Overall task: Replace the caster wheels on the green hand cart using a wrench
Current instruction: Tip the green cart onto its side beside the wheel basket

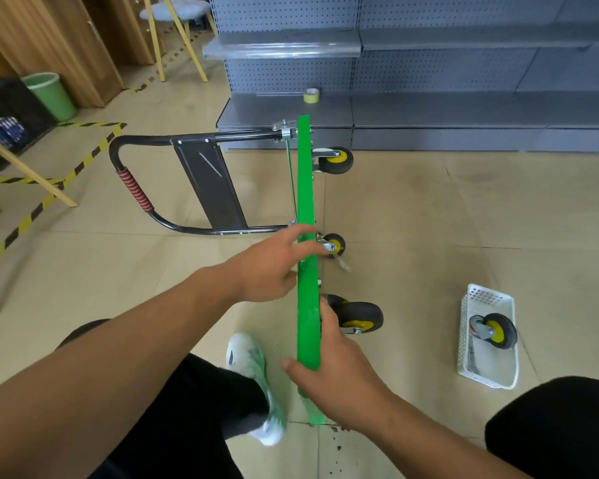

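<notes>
Green flat-decked metal hand cart [306, 188] stands on edge on the floor [429, 219], long axis running 12 to 6 o'clock, wheels facing 3 o'clock; right hand [339, 371] grips the deck's near end, thumb on its 9 o'clock face; left hand [267, 267] lies nearer the small black-and-yellow caster wheel [336, 244], fingers [305, 235] straight across the top edge, the wheel just beyond them at 3 o'clock.

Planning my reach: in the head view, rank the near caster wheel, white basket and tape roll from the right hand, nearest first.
1. Near caster wheel, beside the right hand, on the green cart it grips.
2. White basket, on the floor, right.
3. Tape roll, far ahead on the shelf.
</notes>
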`<state>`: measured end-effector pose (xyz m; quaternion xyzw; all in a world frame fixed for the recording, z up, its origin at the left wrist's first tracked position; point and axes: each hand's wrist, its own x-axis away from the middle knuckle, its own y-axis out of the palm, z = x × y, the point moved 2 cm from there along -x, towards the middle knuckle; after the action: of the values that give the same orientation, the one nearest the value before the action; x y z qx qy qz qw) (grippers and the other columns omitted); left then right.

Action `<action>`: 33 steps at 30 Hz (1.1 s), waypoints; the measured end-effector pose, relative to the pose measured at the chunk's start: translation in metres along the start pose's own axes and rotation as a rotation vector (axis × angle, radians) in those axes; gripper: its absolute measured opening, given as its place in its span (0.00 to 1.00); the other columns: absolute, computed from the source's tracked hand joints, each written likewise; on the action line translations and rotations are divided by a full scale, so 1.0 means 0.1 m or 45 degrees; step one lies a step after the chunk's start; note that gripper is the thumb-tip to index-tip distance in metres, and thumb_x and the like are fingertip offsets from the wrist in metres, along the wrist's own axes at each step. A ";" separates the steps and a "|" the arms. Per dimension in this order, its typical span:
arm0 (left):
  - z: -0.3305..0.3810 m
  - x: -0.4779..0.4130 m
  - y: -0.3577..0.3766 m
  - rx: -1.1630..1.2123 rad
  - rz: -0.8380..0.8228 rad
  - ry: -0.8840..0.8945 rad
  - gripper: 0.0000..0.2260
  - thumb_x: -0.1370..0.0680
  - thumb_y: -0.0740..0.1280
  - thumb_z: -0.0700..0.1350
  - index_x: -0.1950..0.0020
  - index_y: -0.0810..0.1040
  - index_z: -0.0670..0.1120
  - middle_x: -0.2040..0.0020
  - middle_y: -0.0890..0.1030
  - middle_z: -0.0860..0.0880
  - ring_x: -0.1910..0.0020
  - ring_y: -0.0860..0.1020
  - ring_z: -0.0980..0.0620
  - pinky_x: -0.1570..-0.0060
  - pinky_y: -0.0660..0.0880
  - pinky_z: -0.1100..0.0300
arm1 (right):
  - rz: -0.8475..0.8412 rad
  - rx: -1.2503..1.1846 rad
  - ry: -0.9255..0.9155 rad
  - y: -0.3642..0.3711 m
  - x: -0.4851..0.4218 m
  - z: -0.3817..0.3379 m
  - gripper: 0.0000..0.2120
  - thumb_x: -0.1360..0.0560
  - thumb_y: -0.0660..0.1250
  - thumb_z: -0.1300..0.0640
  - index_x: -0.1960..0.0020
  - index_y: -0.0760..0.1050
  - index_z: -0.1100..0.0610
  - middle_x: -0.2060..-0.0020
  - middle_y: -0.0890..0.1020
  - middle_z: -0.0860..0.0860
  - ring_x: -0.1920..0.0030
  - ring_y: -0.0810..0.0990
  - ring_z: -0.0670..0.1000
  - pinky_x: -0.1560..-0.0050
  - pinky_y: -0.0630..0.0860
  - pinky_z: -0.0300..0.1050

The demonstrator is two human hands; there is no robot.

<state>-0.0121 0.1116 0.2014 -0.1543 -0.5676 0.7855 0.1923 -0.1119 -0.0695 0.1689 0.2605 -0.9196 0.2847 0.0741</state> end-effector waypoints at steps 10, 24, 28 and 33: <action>0.03 -0.49 -0.11 0.178 -0.043 -0.507 0.41 0.25 0.71 0.62 0.22 0.45 0.69 0.19 0.48 0.40 0.25 0.65 0.37 0.30 0.68 0.47 | -0.146 -0.024 -0.063 -0.31 0.01 0.13 0.52 0.32 0.76 0.40 0.26 0.40 0.22 0.39 0.78 0.39 0.44 0.82 0.45 0.38 0.79 0.52; -0.02 -0.57 0.05 0.623 0.135 -0.733 0.37 0.24 0.70 0.40 0.20 0.58 0.60 0.21 0.63 0.46 0.76 0.76 0.65 0.74 0.71 0.71 | -0.366 0.024 -0.159 -0.20 0.07 0.37 0.55 0.27 0.78 0.46 0.23 0.37 0.25 0.27 0.69 0.31 0.34 0.76 0.39 0.33 0.77 0.44; 0.01 -0.62 0.09 0.689 0.191 -0.768 0.37 0.25 0.70 0.39 0.21 0.60 0.60 0.22 0.64 0.48 0.75 0.77 0.62 0.74 0.71 0.70 | -0.343 -0.056 -0.171 -0.21 0.08 0.40 0.53 0.26 0.76 0.50 0.23 0.38 0.24 0.31 0.70 0.28 0.37 0.76 0.34 0.37 0.77 0.35; 0.06 -0.73 0.16 0.664 0.211 -0.785 0.34 0.24 0.71 0.40 0.22 0.63 0.60 0.21 0.63 0.50 0.73 0.73 0.56 0.72 0.73 0.68 | -0.321 -0.053 -0.150 -0.32 0.11 0.46 0.54 0.25 0.76 0.53 0.23 0.38 0.24 0.30 0.70 0.32 0.40 0.79 0.41 0.41 0.80 0.37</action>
<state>0.0471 0.0676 0.1901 0.0970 -0.3663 0.9252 -0.0181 -0.1040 -0.1225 0.1499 0.3886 -0.8880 0.2381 0.0605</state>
